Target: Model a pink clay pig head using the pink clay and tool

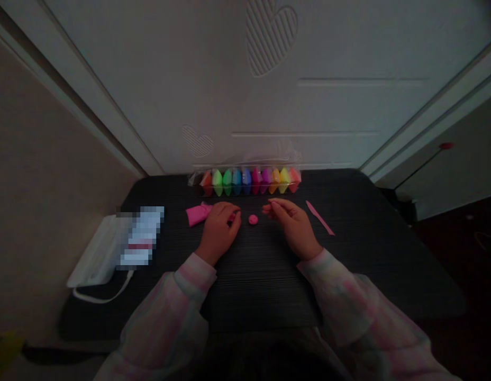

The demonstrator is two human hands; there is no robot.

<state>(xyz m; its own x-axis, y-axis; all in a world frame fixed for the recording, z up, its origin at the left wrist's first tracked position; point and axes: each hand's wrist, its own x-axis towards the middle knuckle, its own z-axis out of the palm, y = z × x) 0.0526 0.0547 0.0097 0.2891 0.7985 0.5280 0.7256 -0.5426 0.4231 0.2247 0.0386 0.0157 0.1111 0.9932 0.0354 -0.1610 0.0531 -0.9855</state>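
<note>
A small pink ball of modelling clay [253,219] lies on the dark table between my two hands. My left hand [219,230] is curled low over the tabletop, with a bit of pink clay [232,217] showing between its thumb and fingers. Partly behind that hand is a pink packet [197,214]. To the right of the ball, my right hand [295,225] is closed in a pinch, thumb against fingertips; what it holds, if anything, is too small to make out. A pink plastic knife [320,217] lies just right of this hand.
Along the back edge of the black table [261,296], a clear plastic sleeve [245,185] holds a row of several coloured clay packs. On the left are a white case-like object [94,254], a blurred-out phone-like device [142,238] and a white cable [98,300]. A white panel [170,79] rises behind.
</note>
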